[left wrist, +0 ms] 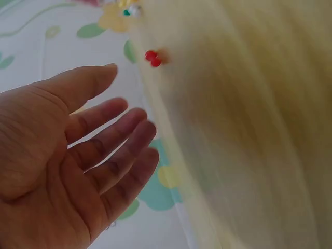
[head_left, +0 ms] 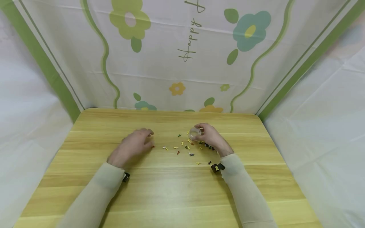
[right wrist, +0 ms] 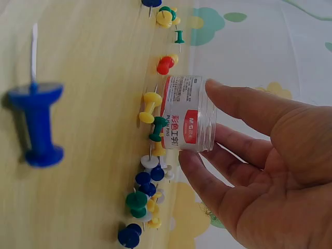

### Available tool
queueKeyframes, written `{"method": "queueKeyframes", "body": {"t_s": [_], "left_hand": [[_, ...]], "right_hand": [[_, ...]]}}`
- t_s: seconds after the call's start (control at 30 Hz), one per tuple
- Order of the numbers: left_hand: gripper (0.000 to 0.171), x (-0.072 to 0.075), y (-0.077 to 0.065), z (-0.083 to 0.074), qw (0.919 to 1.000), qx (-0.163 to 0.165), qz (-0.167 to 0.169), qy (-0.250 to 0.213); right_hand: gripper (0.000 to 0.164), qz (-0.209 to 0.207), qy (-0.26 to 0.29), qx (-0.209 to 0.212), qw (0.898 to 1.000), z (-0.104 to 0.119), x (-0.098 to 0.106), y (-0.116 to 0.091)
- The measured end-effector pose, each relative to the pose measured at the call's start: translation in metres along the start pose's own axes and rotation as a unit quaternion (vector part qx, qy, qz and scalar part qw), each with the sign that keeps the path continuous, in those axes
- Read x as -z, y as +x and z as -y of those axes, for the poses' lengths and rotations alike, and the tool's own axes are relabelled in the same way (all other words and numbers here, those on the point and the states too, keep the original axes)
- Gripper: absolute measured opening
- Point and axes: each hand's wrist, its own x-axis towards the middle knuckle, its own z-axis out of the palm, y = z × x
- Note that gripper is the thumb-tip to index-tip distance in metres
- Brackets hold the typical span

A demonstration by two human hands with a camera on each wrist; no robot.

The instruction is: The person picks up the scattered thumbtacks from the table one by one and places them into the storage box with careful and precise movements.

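My right hand (head_left: 211, 136) holds a small clear plastic jar (right wrist: 181, 111) with a push pins label, thumb on one side of its rim and fingers on the other. The jar stands upright on the table among scattered push pins. Close by lie a yellow push pin (right wrist: 149, 106), a green push pin (right wrist: 158, 128) and a red push pin (right wrist: 165, 65). At the left, my left hand (head_left: 134, 145) hovers over the table with fingers loosely bent and nothing in its palm. Another red push pin (left wrist: 153, 58) lies just beyond its thumb tip.
Several more pins, among them a white pin (head_left: 164, 147), a dark pin (head_left: 209, 162) and a large-looking blue pin (right wrist: 39, 124), are spread over the wooden table (head_left: 165, 196). A flowered cloth (head_left: 159, 63) hangs behind the table's far edge.
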Motion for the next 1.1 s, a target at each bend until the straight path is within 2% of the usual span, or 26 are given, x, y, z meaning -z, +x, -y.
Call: {"method": "queueKeyframes", "body": {"t_s": [0.2, 0.33, 0.6, 0.77, 1.1], "left_hand": [[0.027, -0.008, 0.002, -0.007, 0.9991, -0.028, 0.033, -0.004], [0.02, -0.01, 0.003, -0.01, 0.9983, -0.038, 0.044, 0.004], [0.009, -0.016, 0.007, -0.012, 0.9941, -0.079, 0.039, 0.064], [0.005, -0.018, 0.009, -0.011, 0.9935, -0.081, 0.037, 0.07], [0.004, -0.016, 0.012, -0.014, 0.9938, -0.076, 0.047, 0.066]], "right_hand": [[0.062, -0.006, -0.013, 0.003, 1.0, 0.006, 0.0, -0.001], [0.062, -0.014, -0.039, 0.017, 0.999, 0.02, -0.004, -0.004], [0.062, 0.013, -0.074, 0.056, 0.996, 0.048, -0.035, -0.004], [0.061, 0.026, -0.085, 0.081, 0.993, 0.055, -0.052, -0.001], [0.062, 0.03, -0.104, 0.079, 0.991, 0.052, -0.065, 0.006]]}}
